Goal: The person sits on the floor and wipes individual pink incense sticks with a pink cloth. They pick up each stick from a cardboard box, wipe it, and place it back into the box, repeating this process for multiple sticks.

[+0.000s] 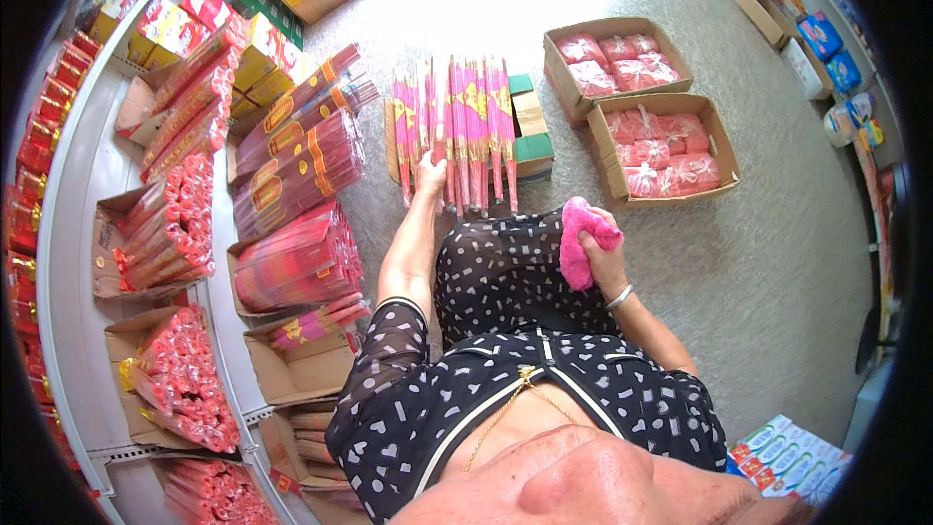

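My left hand (431,173) is closed around the lower end of one pink, plastic-wrapped stick-like package (439,106). It is among a row of similar pink and gold packages (470,113) lying across a cardboard box with green flaps (536,147). In my right hand (606,251) is a bunched bright pink fluffy cloth (578,240), held above my right knee. The inside of the box under the packages is mostly hidden.
Two open cardboard boxes (611,186) of red wrapped bundles (645,153) stand on the floor to the right. Metal shelves (237,350) with boxes of long red packages (175,233) line the left. Goods fill a shelf (885,80) at the far right.
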Demonstrator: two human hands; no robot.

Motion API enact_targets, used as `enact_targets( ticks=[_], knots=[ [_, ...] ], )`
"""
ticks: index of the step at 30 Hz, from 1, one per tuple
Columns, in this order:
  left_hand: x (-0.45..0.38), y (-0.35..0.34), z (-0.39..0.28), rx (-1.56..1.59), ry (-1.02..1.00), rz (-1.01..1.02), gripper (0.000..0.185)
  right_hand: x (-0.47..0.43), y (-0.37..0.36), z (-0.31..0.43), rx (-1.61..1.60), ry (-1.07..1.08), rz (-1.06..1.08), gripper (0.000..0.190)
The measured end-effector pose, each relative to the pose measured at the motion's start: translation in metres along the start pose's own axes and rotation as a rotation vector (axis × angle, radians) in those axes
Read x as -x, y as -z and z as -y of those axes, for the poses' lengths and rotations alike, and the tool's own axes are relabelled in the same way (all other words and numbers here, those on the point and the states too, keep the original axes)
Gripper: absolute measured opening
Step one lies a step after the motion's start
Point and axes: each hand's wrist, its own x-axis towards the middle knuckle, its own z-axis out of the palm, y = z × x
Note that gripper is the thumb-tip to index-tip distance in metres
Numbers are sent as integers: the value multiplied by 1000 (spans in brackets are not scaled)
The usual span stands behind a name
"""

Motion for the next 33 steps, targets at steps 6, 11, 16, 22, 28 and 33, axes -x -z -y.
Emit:
enact_targets(
  ticks=[6,11,16,22,28,33],
  knots=[
    [11,29,83,246,167,-196,67,-8,-12,-12,52,2,80,40],
    [91,126,133,-74,249,-952,36,-3,-17,-9,22,-25,34,40],
    [216,241,202,-72,1215,-969,37,-4,-28,-4,83,-55,58,40],
    [313,242,241,426,1089,-574,41,-7,-31,-6,171,-11,61,40],
    [261,252,264,1244,783,-846,39,2,-60,-11,219,-6,62,40],
    [269,258,280,1214,995,-868,40,11,-57,-10,274,25,47,39]
  ],
)
